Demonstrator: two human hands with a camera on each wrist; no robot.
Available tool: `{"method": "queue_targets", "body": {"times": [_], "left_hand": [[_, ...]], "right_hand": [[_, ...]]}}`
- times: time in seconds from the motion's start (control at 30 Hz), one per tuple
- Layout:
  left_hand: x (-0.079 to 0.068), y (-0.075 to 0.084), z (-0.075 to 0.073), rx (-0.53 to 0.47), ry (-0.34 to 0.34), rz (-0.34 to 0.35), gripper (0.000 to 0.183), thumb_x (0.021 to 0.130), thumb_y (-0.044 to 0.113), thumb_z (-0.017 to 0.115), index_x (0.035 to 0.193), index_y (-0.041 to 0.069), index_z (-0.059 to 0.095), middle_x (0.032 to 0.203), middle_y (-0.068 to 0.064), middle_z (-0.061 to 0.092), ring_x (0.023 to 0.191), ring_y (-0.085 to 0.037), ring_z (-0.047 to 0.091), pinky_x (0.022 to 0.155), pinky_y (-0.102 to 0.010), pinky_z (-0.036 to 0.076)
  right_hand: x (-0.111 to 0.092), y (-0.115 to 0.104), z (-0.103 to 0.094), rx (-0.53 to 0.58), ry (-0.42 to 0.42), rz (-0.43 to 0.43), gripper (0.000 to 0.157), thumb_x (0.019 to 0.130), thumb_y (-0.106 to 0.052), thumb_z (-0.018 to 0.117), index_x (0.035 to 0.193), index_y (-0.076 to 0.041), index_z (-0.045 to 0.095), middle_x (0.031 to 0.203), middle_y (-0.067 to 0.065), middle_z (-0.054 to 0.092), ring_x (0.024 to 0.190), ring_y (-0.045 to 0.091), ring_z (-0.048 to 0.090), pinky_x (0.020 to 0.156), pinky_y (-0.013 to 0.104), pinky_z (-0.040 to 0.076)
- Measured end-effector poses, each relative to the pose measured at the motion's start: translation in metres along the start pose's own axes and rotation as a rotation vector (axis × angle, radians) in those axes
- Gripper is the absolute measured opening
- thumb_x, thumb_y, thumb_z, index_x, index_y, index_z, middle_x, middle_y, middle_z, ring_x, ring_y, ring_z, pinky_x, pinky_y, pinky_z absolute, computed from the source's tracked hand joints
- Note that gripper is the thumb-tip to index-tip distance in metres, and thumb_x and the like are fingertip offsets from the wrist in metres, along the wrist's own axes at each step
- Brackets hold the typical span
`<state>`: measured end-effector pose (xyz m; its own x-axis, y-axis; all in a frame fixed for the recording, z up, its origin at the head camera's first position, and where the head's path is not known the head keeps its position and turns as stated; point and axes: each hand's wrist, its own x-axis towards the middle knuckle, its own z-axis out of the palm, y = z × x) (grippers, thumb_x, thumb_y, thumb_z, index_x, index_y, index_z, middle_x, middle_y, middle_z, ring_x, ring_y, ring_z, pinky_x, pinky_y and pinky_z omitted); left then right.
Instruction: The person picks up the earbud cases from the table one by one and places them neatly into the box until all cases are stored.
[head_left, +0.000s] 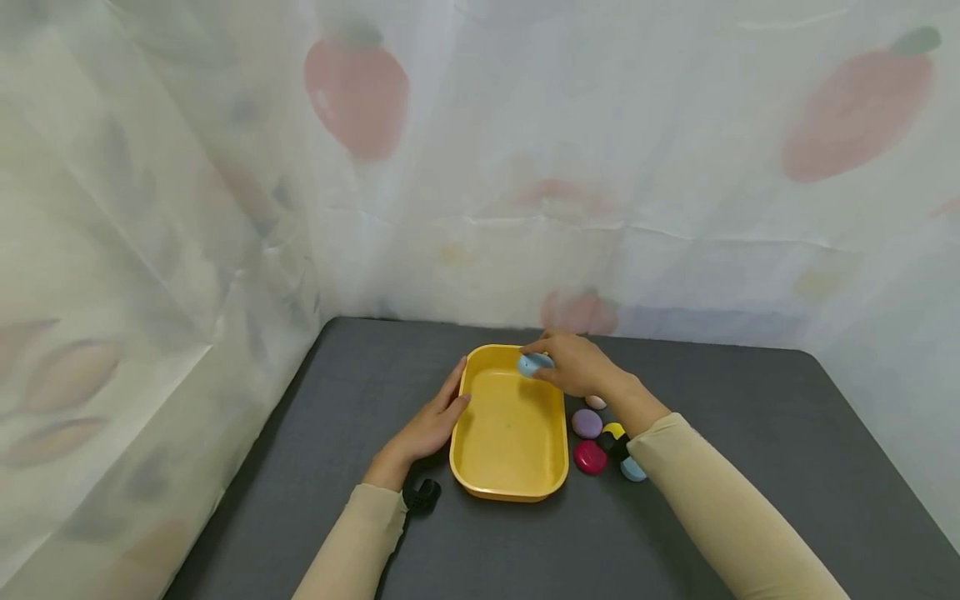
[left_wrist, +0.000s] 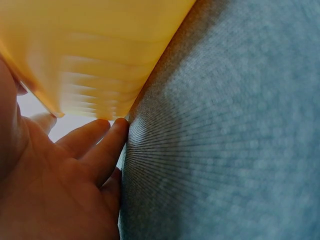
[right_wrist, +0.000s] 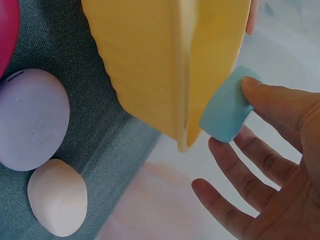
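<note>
A yellow rectangular tray (head_left: 508, 433) with raised walls lies on the grey table. Along its left side rests my left hand (head_left: 435, 425), thumb at the rim and fingers against the outer wall; the left wrist view shows the fingertips (left_wrist: 120, 127) low on that wall (left_wrist: 110, 55). My right hand (head_left: 576, 364) pinches a smooth, light blue rounded block (right_wrist: 231, 104) between thumb and fingers, with the other fingers spread. In the head view, this block (head_left: 534, 364) is above the tray's far right corner. Its exact height over the tray floor cannot be told.
Right of the tray lie a purple rounded piece (head_left: 587, 423), a red one (head_left: 590, 457), a pale pink one (right_wrist: 57, 197), a yellow one (head_left: 614, 430) and another light blue one (head_left: 633, 470), partly behind the right wrist. Printed curtains (head_left: 525, 167) hang behind the table.
</note>
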<state>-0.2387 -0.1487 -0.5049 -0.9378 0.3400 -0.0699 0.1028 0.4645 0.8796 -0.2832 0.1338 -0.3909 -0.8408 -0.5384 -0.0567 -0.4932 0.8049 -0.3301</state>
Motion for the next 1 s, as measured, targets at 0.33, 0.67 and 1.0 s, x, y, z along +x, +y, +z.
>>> {"method": "queue_targets", "body": {"times": [0.33, 0.67, 1.0], "left_hand": [[0.0, -0.001, 0.0, -0.002, -0.002, 0.004, 0.061, 0.113, 0.043, 0.04, 0.158, 0.061, 0.002, 0.173, 0.012, 0.013, 0.16, -0.023, 0.021, 0.127, -0.055, 0.024], [-0.002, 0.001, 0.0, -0.004, -0.001, 0.003, 0.061, 0.113, 0.045, 0.04, 0.158, 0.062, 0.002, 0.174, 0.011, 0.013, 0.16, -0.023, 0.021, 0.127, -0.055, 0.025], [-0.001, 0.001, 0.001, -0.013, -0.009, 0.008, 0.062, 0.113, 0.043, 0.04, 0.157, 0.062, 0.001, 0.173, 0.012, 0.013, 0.16, -0.022, 0.02, 0.127, -0.054, 0.024]], "right_hand": [[0.002, -0.001, 0.006, -0.041, 0.01, -0.023, 0.045, 0.099, -0.028, 0.074, 0.142, -0.016, 0.066, 0.13, 0.01, 0.063, 0.109, 0.025, 0.062, 0.098, 0.046, 0.054], [0.004, -0.002, 0.012, -0.075, 0.003, -0.031, 0.044, 0.099, -0.025, 0.073, 0.142, -0.017, 0.066, 0.129, 0.009, 0.063, 0.106, 0.024, 0.062, 0.096, 0.046, 0.054], [0.006, -0.004, 0.02, -0.126, 0.039, -0.045, 0.042, 0.098, -0.024, 0.074, 0.139, -0.018, 0.069, 0.134, 0.011, 0.063, 0.113, 0.032, 0.064, 0.099, 0.055, 0.051]]}}
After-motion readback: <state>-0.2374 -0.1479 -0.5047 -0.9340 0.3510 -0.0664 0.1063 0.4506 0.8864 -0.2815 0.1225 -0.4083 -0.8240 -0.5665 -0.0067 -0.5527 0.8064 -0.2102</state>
